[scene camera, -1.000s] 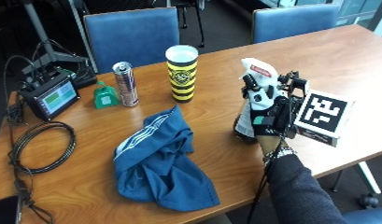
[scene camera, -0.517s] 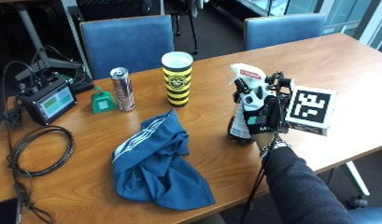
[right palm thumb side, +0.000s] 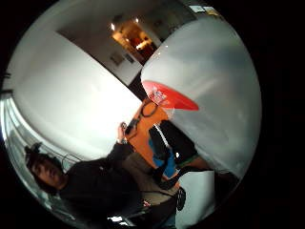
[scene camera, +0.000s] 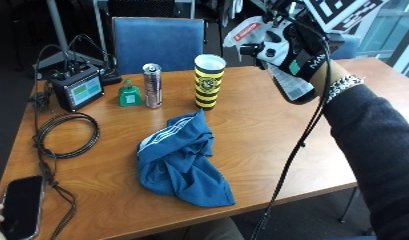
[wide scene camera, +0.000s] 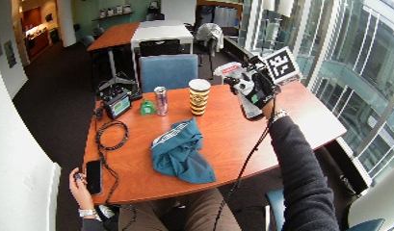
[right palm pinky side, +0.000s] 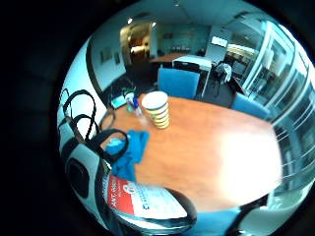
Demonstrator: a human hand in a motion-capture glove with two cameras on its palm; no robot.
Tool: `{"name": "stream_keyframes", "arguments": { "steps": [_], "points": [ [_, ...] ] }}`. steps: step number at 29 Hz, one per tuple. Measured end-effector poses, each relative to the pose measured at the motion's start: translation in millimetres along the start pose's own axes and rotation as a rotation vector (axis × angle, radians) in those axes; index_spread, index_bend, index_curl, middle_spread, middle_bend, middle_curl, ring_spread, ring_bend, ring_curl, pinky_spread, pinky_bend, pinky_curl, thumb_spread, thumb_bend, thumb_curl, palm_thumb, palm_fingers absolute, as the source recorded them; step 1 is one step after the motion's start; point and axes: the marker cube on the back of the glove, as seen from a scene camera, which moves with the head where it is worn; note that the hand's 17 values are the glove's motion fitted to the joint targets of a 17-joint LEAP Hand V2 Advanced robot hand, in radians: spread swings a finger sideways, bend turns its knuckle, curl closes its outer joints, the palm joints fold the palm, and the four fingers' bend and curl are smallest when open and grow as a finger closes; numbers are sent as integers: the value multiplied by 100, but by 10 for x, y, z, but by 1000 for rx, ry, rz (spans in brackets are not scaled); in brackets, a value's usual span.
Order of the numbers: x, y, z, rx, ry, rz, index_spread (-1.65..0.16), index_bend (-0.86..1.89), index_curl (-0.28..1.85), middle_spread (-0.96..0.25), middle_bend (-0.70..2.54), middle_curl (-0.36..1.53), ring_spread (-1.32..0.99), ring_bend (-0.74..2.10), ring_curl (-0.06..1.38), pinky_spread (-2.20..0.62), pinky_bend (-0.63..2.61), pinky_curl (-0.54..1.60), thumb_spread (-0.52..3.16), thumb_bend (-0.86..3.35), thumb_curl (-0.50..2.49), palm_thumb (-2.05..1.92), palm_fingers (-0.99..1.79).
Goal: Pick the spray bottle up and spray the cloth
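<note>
Your gloved right hand (scene camera: 304,57) is up in the air, above the far right part of the table (scene camera: 277,130). Your fingers are curled around the spray bottle (scene camera: 274,55), so you are holding it. The bottle is white plastic with a red label near the top, and it is tilted, with its nozzle end pointing left, toward the cup side of the table. It is not touching the table. In the little finger side palm view the bottle's white body and red label (right palm pinky side: 142,196) sit right up against your palm. In the thumb side palm view its smooth, round, white side (right palm thumb side: 209,86) fills much of the picture.

The cloth (scene camera: 184,160) is below and to the left of your hand, near the middle of the table. It is soft blue fabric, all crumpled and folded, with a white striped band along one edge. It lies well apart from the bottle.

Farther back stands a tall paper cup (scene camera: 209,81) with yellow and black stripes. Just left of it is a shiny metal can (scene camera: 151,85), and next to that a small green thing (scene camera: 129,94).

At the far left is a small black box with a screen (scene camera: 77,90). A black cable (scene camera: 64,135) lies coiled in a ring on the wood near it. A dark flat phone (scene camera: 21,205) lies at the near left corner.

The table top is smooth brown wood. A blue padded chair (scene camera: 157,42) stands behind it.
</note>
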Motion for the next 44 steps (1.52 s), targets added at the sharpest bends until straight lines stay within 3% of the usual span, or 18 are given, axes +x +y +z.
{"name": "stream_keyframes", "arguments": {
  "steps": [11, 22, 29, 44],
  "points": [
    [-697, -109, 262, -501, 445, -227, -28, 30, 48, -23, 61, 47, -23, 65, 42, -30, 41, 37, 108, -3, 32, 59, 143],
    [-667, 724, 1447, -920, 685, -355, -28, 30, 49, -23, 61, 47, -24, 65, 42, -30, 41, 37, 108, -2, 32, 59, 143],
    [-560, 1099, 1791, -1025, 718, -384, -28, 30, 49, -23, 61, 47, -24, 66, 42, -30, 40, 38, 108, -2, 31, 59, 143],
    [-453, 1277, 1890, -1059, 722, -372, -28, 30, 49, -23, 61, 47, -24, 66, 42, -30, 40, 38, 108, -2, 31, 59, 143]
  ]
}}
